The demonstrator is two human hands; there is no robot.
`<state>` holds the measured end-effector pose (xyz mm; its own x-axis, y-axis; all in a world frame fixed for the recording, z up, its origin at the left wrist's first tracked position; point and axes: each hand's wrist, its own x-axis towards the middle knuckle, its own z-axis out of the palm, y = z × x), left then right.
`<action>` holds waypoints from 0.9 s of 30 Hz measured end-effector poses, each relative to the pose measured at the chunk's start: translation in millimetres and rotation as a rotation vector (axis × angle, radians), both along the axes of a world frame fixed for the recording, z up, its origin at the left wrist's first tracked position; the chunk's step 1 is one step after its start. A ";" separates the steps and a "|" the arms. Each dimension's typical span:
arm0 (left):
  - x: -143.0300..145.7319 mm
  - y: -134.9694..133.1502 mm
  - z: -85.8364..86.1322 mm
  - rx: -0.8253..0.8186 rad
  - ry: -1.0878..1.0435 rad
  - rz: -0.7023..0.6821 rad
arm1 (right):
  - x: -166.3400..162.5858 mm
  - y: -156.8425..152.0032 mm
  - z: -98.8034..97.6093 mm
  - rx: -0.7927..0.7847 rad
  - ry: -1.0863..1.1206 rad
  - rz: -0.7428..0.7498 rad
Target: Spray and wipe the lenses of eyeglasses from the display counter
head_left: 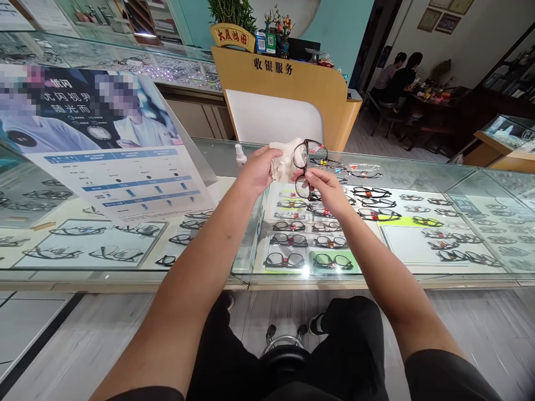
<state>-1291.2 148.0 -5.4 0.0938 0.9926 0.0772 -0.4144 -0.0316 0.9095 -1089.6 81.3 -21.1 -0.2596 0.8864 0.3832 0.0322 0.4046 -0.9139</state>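
My right hand (324, 186) pinches a pair of dark-framed eyeglasses (308, 149) by the middle of the frame, held turned on end above the glass counter. A small red and white sticker shows near one lens. To its left, my left hand (259, 169) grips a crumpled cream cleaning cloth (285, 159), whose edge lies close against the upper lens. Whether cloth and lens touch I cannot tell. Just behind the left hand stands a small white spray bottle (240, 155), partly hidden by it.
Rows of eyeglasses (288, 239) lie inside the glass display counter (246, 281). More folded glasses (363, 170) rest on its top at right. A large printed sign (137, 172) leans at left. Beyond is a cashier desk (284, 72); two people (399, 78) sit at the far right.
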 end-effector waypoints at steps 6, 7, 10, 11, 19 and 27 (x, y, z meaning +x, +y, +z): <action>6.7 -5.9 -0.3 0.052 -0.027 -0.049 | -0.5 -0.1 1.1 -0.034 0.026 -0.035; 8.0 -6.6 -0.6 0.066 -0.024 -0.043 | -0.6 -0.1 1.1 -0.039 0.036 -0.034; 11.6 -8.1 -2.2 0.103 -0.006 -0.041 | -0.7 -0.4 1.2 -0.049 0.053 -0.038; 12.4 -8.4 -3.0 0.112 0.004 -0.043 | -0.7 -0.5 1.2 -0.048 0.053 -0.044; 14.8 -10.2 -5.6 0.228 0.151 -0.051 | 0.0 1.3 0.1 -0.074 0.072 -0.036; 19.3 -26.1 5.9 0.321 0.237 0.005 | 0.3 0.5 2.7 -0.082 0.057 -0.035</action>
<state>-1271.9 122.0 0.5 0.1416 0.9220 0.3604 -0.1936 -0.3312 0.9235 -1089.3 81.8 -18.4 -0.2079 0.9237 0.3218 -0.0075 0.3275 -0.9448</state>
